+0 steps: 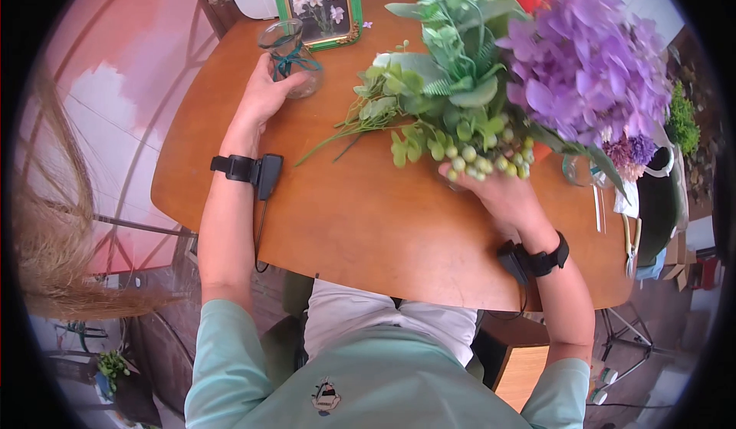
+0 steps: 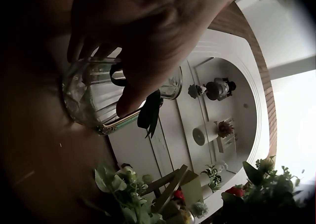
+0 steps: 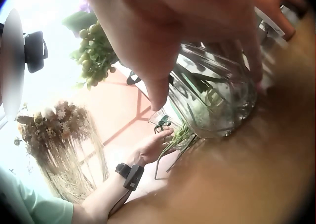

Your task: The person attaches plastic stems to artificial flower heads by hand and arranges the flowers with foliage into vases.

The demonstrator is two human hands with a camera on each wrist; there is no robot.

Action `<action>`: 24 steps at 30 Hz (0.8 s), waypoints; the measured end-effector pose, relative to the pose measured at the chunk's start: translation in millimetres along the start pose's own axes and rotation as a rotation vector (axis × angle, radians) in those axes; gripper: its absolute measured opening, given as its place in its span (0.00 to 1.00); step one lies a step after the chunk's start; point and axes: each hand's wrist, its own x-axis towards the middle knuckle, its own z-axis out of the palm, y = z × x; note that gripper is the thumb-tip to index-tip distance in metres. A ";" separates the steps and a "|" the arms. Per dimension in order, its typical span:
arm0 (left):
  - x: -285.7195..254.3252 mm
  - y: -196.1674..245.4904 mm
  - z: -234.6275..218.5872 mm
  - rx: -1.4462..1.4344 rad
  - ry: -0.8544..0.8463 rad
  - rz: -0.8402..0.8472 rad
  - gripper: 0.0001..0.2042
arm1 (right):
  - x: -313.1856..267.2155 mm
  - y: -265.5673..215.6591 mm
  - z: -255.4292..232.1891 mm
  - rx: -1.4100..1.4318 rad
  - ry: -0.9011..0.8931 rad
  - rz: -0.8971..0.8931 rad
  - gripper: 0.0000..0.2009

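Note:
My left hand (image 1: 264,93) grips a clear glass vase (image 1: 310,84) at the left of the table, fingers and thumb round it. A dark teal ribbon (image 1: 294,62) is tied about its neck. My right hand (image 1: 502,197) holds a second glass vase (image 3: 217,93), which stands upright with green stems inside. Its bouquet hides most of this vase in the head view: a purple hydrangea (image 1: 586,69), green leaves (image 1: 460,65) and pale green berries (image 1: 483,162). Left of it, a leafy sprig (image 1: 349,126) lies with its stems over the tabletop.
A green picture frame (image 1: 356,15) with a white-flower picture stands behind the left vase. At the right are another glass vessel (image 1: 576,170), small purple flowers (image 1: 640,150), thin white sticks (image 1: 597,208) and a pale-handled cutting tool (image 1: 631,246). The wooden table (image 1: 368,230) has a curved edge.

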 end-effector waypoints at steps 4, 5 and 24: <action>-2.1 -3.7 0.6 0.002 -0.006 0.044 0.41 | 28.5 4.9 -1.3 -0.090 0.015 0.106 0.26; -1.5 -6.4 0.5 0.028 0.009 0.058 0.40 | 35.6 6.8 0.0 -0.147 0.072 0.051 0.27; -69.7 84.0 -51.1 -0.067 0.154 0.259 0.24 | 41.3 29.7 -4.6 -0.370 0.305 -0.039 0.39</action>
